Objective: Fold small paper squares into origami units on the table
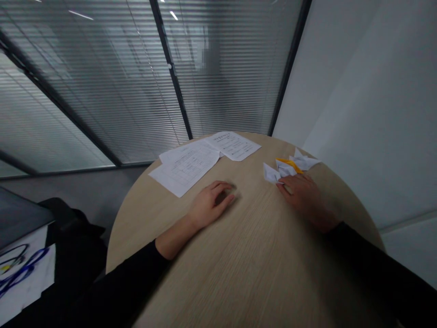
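My left hand (211, 205) rests on the round wooden table (252, 255). Its fingers are loosely curved, with the thumb apart and nothing between them. To the right, my right hand (303, 196) is at a small cluster of folded paper pieces, thumb and fingers closed at the near edge of a white folded paper (272, 174). Just behind its fingers are another white folded piece (285, 168) and an orange folded paper (290, 164). Farther back lies one more white folded piece (303, 161). My hand partly covers the near side of the cluster.
Printed sheets (187, 168) overlap at the table's far left, with another printed sheet (234, 145) at the back. Glass with blinds (232, 82) stands behind, a white wall (375, 114) at right. At lower left, blue cords (23, 271) lie over white paper beside a dark bag.
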A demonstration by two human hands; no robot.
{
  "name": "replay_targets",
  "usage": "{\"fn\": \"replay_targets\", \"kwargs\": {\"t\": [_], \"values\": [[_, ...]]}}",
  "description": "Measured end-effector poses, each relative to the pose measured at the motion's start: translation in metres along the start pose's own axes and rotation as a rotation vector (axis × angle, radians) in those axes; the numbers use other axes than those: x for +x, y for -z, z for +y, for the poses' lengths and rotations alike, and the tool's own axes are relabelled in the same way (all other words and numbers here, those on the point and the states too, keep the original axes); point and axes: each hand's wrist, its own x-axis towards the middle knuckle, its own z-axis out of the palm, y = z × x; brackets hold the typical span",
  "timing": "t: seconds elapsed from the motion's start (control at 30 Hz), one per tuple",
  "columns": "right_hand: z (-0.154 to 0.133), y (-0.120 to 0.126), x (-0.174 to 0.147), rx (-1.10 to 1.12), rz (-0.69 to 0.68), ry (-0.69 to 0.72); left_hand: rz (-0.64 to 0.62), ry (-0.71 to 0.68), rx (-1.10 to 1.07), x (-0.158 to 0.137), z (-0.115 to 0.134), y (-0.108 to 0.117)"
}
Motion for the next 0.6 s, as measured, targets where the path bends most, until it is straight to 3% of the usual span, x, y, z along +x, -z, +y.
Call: {"fn": "replay_targets", "kwargs": {"t": [0.13, 0.33, 0.6], "values": [[-0.022, -0.006, 0.004, 0.351, 0.058, 0.030, 0.056, 0.086, -0.108, 0.000, -0.001, -0.002], [-0.065, -0.014, 0.021, 0.642, -0.090, 0.135, 0.010, 0.090, -0.240, 0.004, 0.003, -0.002], [-0.096, -0.019, 0.028, 0.880, -0.149, -0.055, -0.093, 0.104, -0.363, -0.002, 0.003, -0.012]]}}
